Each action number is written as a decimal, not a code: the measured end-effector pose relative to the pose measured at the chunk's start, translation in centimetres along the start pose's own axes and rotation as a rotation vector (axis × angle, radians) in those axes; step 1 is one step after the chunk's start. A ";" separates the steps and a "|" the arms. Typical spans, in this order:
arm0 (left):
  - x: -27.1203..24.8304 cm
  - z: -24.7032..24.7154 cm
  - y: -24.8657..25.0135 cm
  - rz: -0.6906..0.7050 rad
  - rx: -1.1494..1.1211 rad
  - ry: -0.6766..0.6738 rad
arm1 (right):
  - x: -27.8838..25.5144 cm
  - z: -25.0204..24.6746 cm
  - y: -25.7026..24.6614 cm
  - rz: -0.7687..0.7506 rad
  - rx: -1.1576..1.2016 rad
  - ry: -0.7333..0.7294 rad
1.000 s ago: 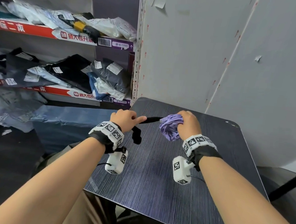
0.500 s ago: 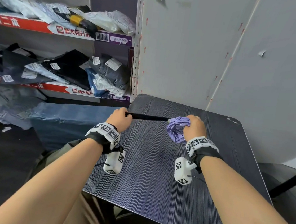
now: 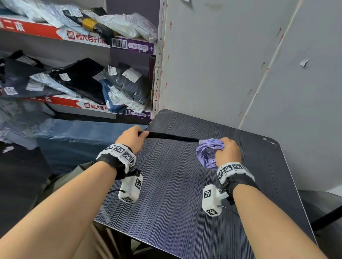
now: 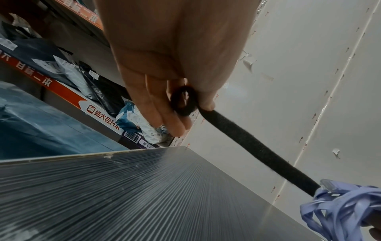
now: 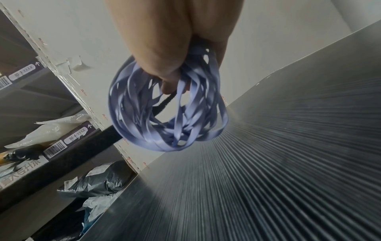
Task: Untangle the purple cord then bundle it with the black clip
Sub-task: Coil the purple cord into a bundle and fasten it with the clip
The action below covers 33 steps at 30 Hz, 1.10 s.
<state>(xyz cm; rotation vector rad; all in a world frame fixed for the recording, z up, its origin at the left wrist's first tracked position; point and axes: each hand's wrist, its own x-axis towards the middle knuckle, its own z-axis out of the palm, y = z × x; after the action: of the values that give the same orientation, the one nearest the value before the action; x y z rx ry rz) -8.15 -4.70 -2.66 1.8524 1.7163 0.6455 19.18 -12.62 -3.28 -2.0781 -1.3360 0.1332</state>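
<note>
The purple cord [image 3: 208, 152] is a flat cable wound into a loose coil, and my right hand [image 3: 227, 150] grips it just above the dark striped table [image 3: 170, 192]. In the right wrist view the coil [image 5: 164, 110] hangs from my curled fingers. The black clip [image 3: 171, 137], a fuzzy black strap, stretches taut from the coil to my left hand [image 3: 132, 138]. My left hand [image 4: 185, 104] pinches the strap's curled end, and the strap [image 4: 257, 150] runs down to the cord [image 4: 340, 203]. A clear plug shows at the coil's top.
A grey wall panel [image 3: 255, 64] stands right behind the table. To the left are shelves [image 3: 70, 36] piled with bagged parcels and a blue covered bundle [image 3: 77, 141] beside the table edge. A black pole [image 3: 335, 214] leans at the right.
My left hand has pulled the black strap out straight to the left. One second ago the strap hung slack below that hand. The right hand keeps holding the coil.
</note>
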 end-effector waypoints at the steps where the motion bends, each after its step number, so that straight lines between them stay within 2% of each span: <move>1: 0.0 0.1 0.0 -0.006 -0.004 0.010 | 0.0 0.0 0.0 -0.002 0.006 0.004; 8: 0.2 0.5 -0.2 -0.045 0.111 0.092 | 0.0 0.2 0.3 -0.019 0.018 0.018; 17: 0.3 0.1 -0.2 -0.027 -0.048 0.139 | 0.1 0.3 0.7 -0.005 0.029 0.050; 24: 0.0 -0.6 0.0 -0.056 0.020 0.191 | 0.0 0.1 1.2 0.026 0.000 0.054; 33: -0.2 0.1 0.8 -0.053 -0.256 0.093 | 0.0 0.4 1.8 0.054 -0.014 0.026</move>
<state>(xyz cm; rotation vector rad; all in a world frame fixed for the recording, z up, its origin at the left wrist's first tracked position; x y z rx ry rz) -7.52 -4.98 -2.17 1.6172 1.6477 0.8968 20.39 -12.93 -4.56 -2.1219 -1.2693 0.1203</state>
